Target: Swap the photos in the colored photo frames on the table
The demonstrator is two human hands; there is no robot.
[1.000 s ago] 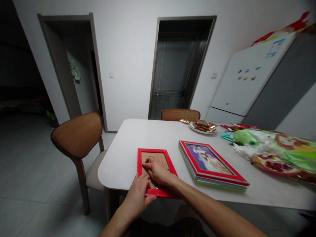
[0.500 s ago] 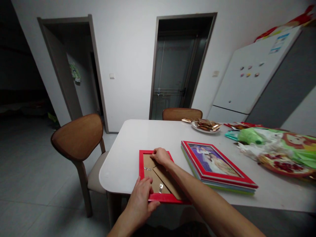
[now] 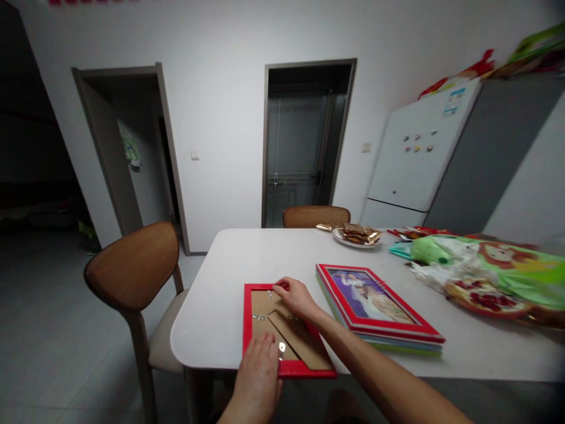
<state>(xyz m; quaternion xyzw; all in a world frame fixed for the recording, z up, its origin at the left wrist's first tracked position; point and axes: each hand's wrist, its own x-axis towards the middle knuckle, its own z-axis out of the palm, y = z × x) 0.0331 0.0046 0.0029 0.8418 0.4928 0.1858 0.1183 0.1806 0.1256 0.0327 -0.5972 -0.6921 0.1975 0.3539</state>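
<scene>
A red picture frame (image 3: 247,321) lies face down on the near edge of the table, its brown backboard (image 3: 286,330) with a fold-out stand facing up. Small metal clips hold to the board at the top, left and bottom sides. My left hand (image 3: 260,368) rests over the frame's lower left corner, fingers on the backboard and thumb by the bottom edge, gripping it. At the top edge my right hand (image 3: 296,297) has its fingers bent together, right beside the top clip (image 3: 270,294); whether anything is between the fingertips is hidden.
To the right is a stack of framed pictures (image 3: 435,334), a red one on top. Behind it stands a plate (image 3: 338,235) of gold-wrapped packets. Green bags (image 3: 542,274) and pomegranate pieces (image 3: 485,297) lie far right. A wooden chair (image 3: 136,265) stands left.
My right hand has shifted slightly right off the top clip, which now shows. The left hand's fingers lie straighter along the lower left of the frame. The view has tilted up.
</scene>
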